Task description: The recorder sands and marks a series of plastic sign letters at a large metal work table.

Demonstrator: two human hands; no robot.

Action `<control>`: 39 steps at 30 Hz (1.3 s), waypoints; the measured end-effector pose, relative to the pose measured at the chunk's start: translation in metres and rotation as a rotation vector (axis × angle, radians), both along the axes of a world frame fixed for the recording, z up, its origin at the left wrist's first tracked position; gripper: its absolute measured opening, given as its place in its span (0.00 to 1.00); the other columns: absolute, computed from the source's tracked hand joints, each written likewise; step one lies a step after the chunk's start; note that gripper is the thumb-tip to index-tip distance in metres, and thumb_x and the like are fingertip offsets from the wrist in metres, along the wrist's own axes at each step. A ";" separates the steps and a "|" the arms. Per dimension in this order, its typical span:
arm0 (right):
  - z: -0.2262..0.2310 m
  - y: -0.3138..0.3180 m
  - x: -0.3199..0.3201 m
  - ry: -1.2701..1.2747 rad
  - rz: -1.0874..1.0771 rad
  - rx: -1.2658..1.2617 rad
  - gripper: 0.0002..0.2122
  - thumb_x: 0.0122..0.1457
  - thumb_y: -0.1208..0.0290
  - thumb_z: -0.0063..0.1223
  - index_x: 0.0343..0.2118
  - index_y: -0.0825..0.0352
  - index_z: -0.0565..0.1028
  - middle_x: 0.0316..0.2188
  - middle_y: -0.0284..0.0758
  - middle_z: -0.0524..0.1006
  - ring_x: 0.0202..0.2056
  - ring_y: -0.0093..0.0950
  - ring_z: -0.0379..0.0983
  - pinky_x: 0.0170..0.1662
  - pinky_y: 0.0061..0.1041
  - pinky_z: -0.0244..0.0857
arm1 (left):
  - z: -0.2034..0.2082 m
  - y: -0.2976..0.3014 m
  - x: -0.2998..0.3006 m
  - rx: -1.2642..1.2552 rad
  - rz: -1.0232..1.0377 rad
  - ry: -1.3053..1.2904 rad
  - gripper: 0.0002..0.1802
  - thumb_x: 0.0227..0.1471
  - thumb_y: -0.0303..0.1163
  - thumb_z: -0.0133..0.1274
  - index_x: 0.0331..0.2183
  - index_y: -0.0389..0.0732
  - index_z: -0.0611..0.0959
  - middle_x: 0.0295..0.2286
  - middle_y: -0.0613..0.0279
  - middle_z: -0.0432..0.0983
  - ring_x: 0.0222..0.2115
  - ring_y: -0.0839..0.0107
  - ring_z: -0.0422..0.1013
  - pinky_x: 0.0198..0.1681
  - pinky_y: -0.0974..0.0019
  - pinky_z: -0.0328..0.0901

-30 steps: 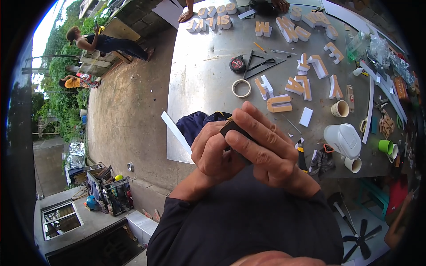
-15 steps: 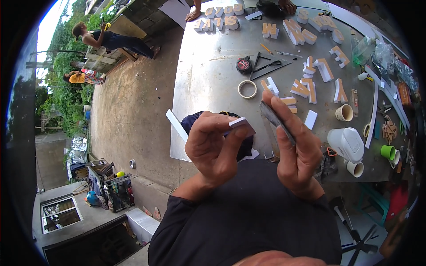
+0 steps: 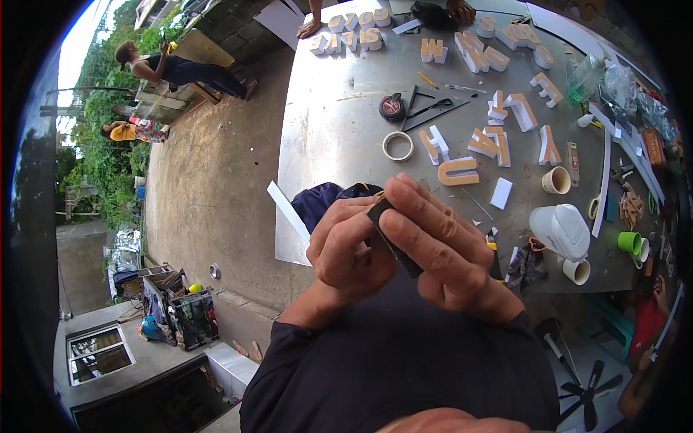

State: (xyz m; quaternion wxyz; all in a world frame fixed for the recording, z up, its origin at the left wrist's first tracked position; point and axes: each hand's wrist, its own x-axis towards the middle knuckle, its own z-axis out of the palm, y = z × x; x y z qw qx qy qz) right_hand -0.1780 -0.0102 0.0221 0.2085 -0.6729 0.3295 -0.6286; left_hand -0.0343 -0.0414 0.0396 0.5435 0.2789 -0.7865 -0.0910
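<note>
My left hand (image 3: 341,249) and my right hand (image 3: 451,249) meet close to my chest, over the near edge of the metal table (image 3: 332,108). Between the fingers and palm of my right hand lies a dark grey flat strip (image 3: 399,249) that looks like folded sandpaper. It presses against whatever my left fingers pinch. The small white piece seen there half a second ago is now hidden behind the strip and fingers. A dark blue cloth (image 3: 317,204) lies just beyond my left hand.
Several white block letters with tan faces, including a U (image 3: 459,172), lie across the table. Nearby are a tape roll (image 3: 398,146), tape measure (image 3: 392,107), paper cup (image 3: 556,180) and white lidded tub (image 3: 559,231). Another person's hand (image 3: 309,29) rests at the far edge.
My right hand has moved left and brought the dark strip against my left hand, covering the white piece. The U-shaped letter is now uncovered.
</note>
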 end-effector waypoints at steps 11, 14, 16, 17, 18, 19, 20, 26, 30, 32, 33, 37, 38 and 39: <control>-0.002 -0.005 -0.001 -0.019 -0.028 0.022 0.22 0.55 0.88 0.38 0.54 0.76 0.71 0.54 0.53 0.72 0.58 0.43 0.68 0.62 0.41 0.59 | -0.007 -0.007 0.000 -0.014 -0.018 -0.027 0.16 0.41 0.10 0.60 0.36 0.32 0.78 0.26 0.52 0.79 0.25 0.64 0.77 0.28 0.69 0.72; 0.000 -0.008 0.001 -0.027 -0.069 0.009 0.20 0.58 0.86 0.41 0.54 0.75 0.72 0.54 0.51 0.73 0.57 0.41 0.69 0.62 0.40 0.60 | -0.002 -0.005 -0.004 -0.024 0.011 -0.023 0.16 0.41 0.10 0.60 0.36 0.32 0.78 0.26 0.52 0.79 0.25 0.64 0.77 0.28 0.68 0.72; 0.000 -0.007 0.000 -0.029 -0.071 0.021 0.20 0.58 0.87 0.41 0.54 0.74 0.72 0.54 0.51 0.73 0.57 0.41 0.70 0.61 0.40 0.61 | -0.006 -0.008 -0.001 -0.024 -0.016 -0.041 0.16 0.42 0.10 0.60 0.36 0.32 0.78 0.26 0.51 0.79 0.25 0.63 0.77 0.28 0.68 0.72; 0.002 -0.002 -0.001 0.006 -0.083 0.002 0.20 0.58 0.87 0.41 0.54 0.74 0.72 0.54 0.50 0.73 0.57 0.40 0.69 0.62 0.40 0.60 | -0.004 -0.008 -0.002 -0.024 -0.017 -0.041 0.16 0.42 0.10 0.60 0.36 0.32 0.78 0.26 0.51 0.79 0.25 0.63 0.77 0.28 0.68 0.72; 0.003 0.000 -0.001 0.041 -0.095 -0.017 0.20 0.57 0.87 0.42 0.54 0.73 0.73 0.54 0.50 0.72 0.57 0.40 0.69 0.62 0.40 0.60 | 0.000 -0.006 -0.004 -0.020 -0.001 -0.047 0.16 0.42 0.10 0.60 0.36 0.32 0.78 0.26 0.52 0.79 0.25 0.63 0.77 0.28 0.67 0.72; 0.002 -0.003 -0.001 0.041 -0.096 -0.016 0.20 0.57 0.87 0.42 0.54 0.73 0.73 0.54 0.50 0.72 0.57 0.40 0.69 0.62 0.40 0.60 | 0.001 -0.005 -0.005 -0.016 0.015 -0.054 0.16 0.41 0.10 0.60 0.36 0.32 0.78 0.27 0.52 0.79 0.25 0.63 0.77 0.28 0.67 0.72; 0.001 -0.009 -0.002 0.051 -0.106 -0.008 0.20 0.57 0.87 0.42 0.54 0.73 0.73 0.55 0.50 0.72 0.57 0.40 0.69 0.62 0.40 0.60 | 0.000 -0.006 -0.004 -0.015 0.016 -0.054 0.16 0.41 0.10 0.60 0.36 0.32 0.78 0.27 0.52 0.79 0.25 0.63 0.77 0.28 0.67 0.72; -0.003 -0.009 0.000 0.099 -0.127 -0.057 0.20 0.57 0.86 0.43 0.53 0.72 0.74 0.55 0.50 0.72 0.57 0.41 0.69 0.61 0.40 0.61 | -0.005 -0.005 -0.002 0.028 0.050 -0.087 0.16 0.41 0.11 0.60 0.35 0.33 0.78 0.27 0.53 0.79 0.26 0.63 0.77 0.30 0.68 0.72; -0.004 -0.010 -0.001 0.050 -0.140 0.005 0.21 0.56 0.87 0.43 0.54 0.72 0.72 0.54 0.50 0.73 0.56 0.42 0.70 0.58 0.40 0.65 | -0.003 -0.008 -0.002 0.016 0.000 -0.067 0.17 0.40 0.10 0.60 0.36 0.33 0.79 0.27 0.53 0.79 0.25 0.63 0.77 0.29 0.68 0.72; -0.005 -0.010 -0.003 0.125 -0.151 -0.095 0.22 0.56 0.87 0.43 0.55 0.72 0.72 0.54 0.49 0.73 0.56 0.44 0.70 0.58 0.40 0.66 | -0.002 -0.009 -0.001 0.011 0.006 -0.073 0.16 0.42 0.11 0.60 0.36 0.32 0.79 0.27 0.53 0.79 0.26 0.66 0.77 0.30 0.69 0.71; -0.011 -0.010 -0.002 0.065 -0.114 0.083 0.22 0.57 0.87 0.40 0.55 0.73 0.71 0.53 0.51 0.73 0.55 0.43 0.71 0.58 0.36 0.65 | -0.005 -0.008 0.000 0.007 0.009 -0.072 0.16 0.42 0.11 0.60 0.36 0.32 0.79 0.27 0.53 0.79 0.26 0.66 0.77 0.30 0.69 0.71; -0.019 0.000 -0.008 -0.200 -0.150 0.454 0.19 0.64 0.83 0.36 0.57 0.74 0.69 0.54 0.49 0.73 0.55 0.36 0.72 0.58 0.31 0.63 | 0.001 0.003 0.004 0.443 -0.156 0.299 0.13 0.48 0.13 0.59 0.37 0.33 0.76 0.30 0.59 0.78 0.29 0.75 0.73 0.34 0.74 0.68; -0.019 0.002 -0.010 -0.201 -0.145 0.453 0.19 0.64 0.83 0.36 0.57 0.74 0.69 0.54 0.49 0.73 0.55 0.36 0.72 0.58 0.31 0.63 | 0.004 0.005 0.005 0.661 -0.285 0.497 0.11 0.51 0.15 0.59 0.37 0.34 0.76 0.30 0.60 0.77 0.30 0.77 0.72 0.35 0.75 0.67; -0.017 0.004 -0.013 -0.220 -0.158 0.416 0.18 0.66 0.81 0.36 0.57 0.74 0.68 0.55 0.48 0.73 0.56 0.35 0.70 0.59 0.30 0.61 | 0.006 0.006 0.006 0.877 -0.417 0.696 0.10 0.53 0.17 0.58 0.37 0.35 0.75 0.31 0.62 0.76 0.31 0.80 0.71 0.36 0.76 0.67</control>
